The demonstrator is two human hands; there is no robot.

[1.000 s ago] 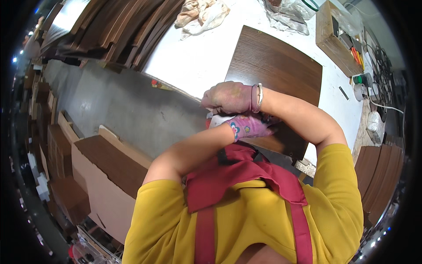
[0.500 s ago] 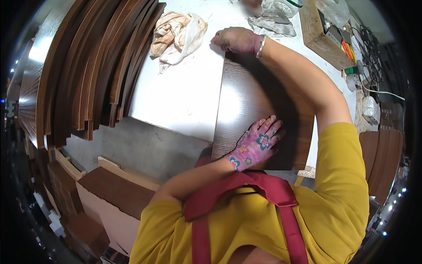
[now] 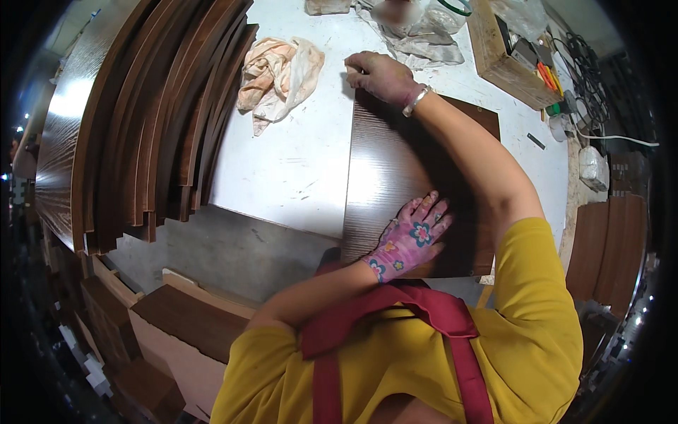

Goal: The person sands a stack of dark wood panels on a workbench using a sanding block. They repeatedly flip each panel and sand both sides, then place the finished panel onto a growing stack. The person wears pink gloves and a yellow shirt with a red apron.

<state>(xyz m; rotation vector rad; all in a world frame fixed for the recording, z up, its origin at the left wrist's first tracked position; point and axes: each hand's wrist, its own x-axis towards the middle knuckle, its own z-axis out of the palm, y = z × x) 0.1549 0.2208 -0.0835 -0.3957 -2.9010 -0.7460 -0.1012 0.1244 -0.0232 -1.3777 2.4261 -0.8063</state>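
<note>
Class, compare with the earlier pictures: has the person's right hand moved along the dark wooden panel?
Yes. The right hand has gone from beside the left hand out to the dark wooden panel's far corner.

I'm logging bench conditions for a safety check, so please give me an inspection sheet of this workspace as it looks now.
Surface: white worktable, scuffed and stained.
Job's things: dark brown wood panel lying flat on the table.
Clutter: crumpled rag; wooden tray of small tools; plastic sheeting at the far edge.
Hands: left hand, in a flowered glove, pressed flat on the panel; right hand closed at the panel's far corner.
Cables: white cable and dark cords at the right.
Surroundings: stacked brown boards on the left; more panels below and right.
</note>
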